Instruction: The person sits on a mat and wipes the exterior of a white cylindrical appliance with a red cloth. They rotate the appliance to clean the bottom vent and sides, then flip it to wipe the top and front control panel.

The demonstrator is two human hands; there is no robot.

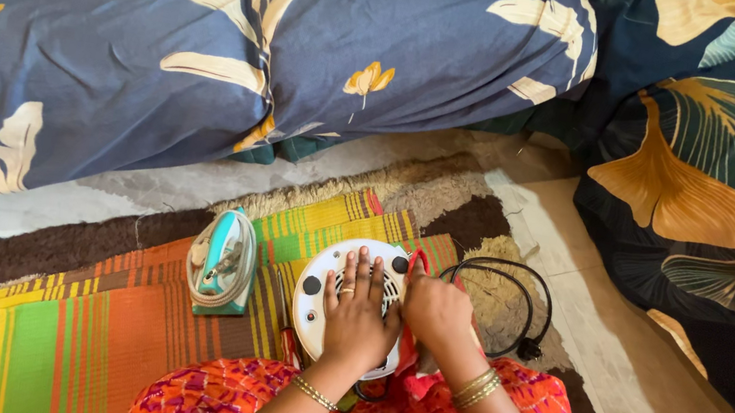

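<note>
A round white appliance lies upside down on the striped mat, its base with black feet and a vent grille facing up. My left hand rests flat on that base, fingers spread, a ring on one finger. My right hand is closed at the appliance's right edge, where a red part shows; what it grips is hidden by the fist. Both wrists carry gold bangles.
A teal and white clothes iron with its cord wound around it lies left of the appliance. A black power cord with plug loops at right. The striped mat lies over a brown rug. Dark floral bedding fills the top.
</note>
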